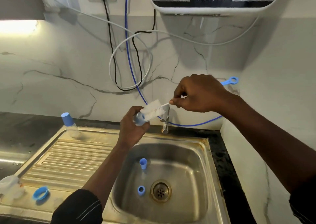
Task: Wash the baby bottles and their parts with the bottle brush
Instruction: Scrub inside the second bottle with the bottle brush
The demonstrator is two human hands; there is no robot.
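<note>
- Blue plastic part: I hold it in the left hand, fingers curled round it, above the far rim of the sink. Its open mouth faces right.
- Bottle brush: my right hand pinches the thin stem between thumb and fingers. The blue loop end projects far right beyond that hand.
- Key relation: the brush's long axis runs from far right down to the left, in line with the part's mouth. The bristle tip touches the mouth; I cannot tell how deep it sits.
- Next move, in my judgement: drive the bristles along that axis with the right hand while the left steadies the part.
- Waiting: a blue cap and a blue collar in the basin; a capped bottle far left and a blue ring near left.
</note>
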